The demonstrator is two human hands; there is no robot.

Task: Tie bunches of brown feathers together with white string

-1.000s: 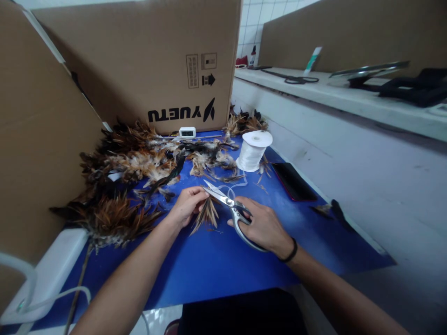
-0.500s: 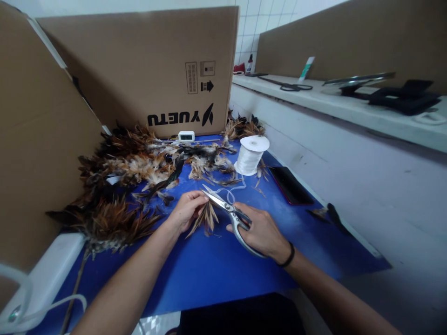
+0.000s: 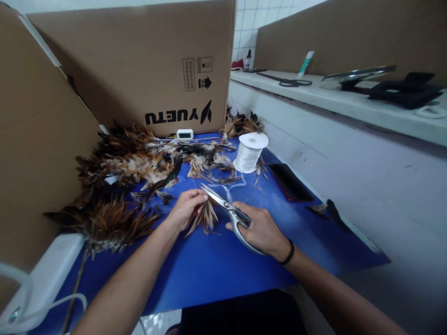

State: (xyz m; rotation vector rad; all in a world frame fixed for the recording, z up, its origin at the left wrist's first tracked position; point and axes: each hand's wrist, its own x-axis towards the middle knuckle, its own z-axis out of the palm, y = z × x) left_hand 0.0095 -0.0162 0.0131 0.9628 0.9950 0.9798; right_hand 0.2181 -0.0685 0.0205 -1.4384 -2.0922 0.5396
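My left hand (image 3: 188, 208) pinches a small bundle of brown feathers (image 3: 206, 217), whose tips fan out downward over the blue table. Wrapped round the handles of metal scissors (image 3: 226, 207), my right hand (image 3: 263, 228) keeps the blades beside the left fingertips. The blades look nearly closed. White ribbon (image 3: 240, 183) runs from a spool (image 3: 248, 153) toward the scissors; its end near the blades is hard to make out. The spool stands upright beyond my right hand.
Loose feather piles (image 3: 139, 165) cover the table's far left, with a cardboard box (image 3: 122, 70) behind. A phone (image 3: 289, 182) lies at the right, near stray dark feathers (image 3: 335, 215). A white digital display (image 3: 185, 134) sits by the box. The ledge (image 3: 328, 93) holds other scissors (image 3: 295, 83).
The ribbon's loop by the scissors has fallen slack and lies lower toward the table. The scissor blades look a little closer together. Both hands stay nearly in place; the view shifts slightly.
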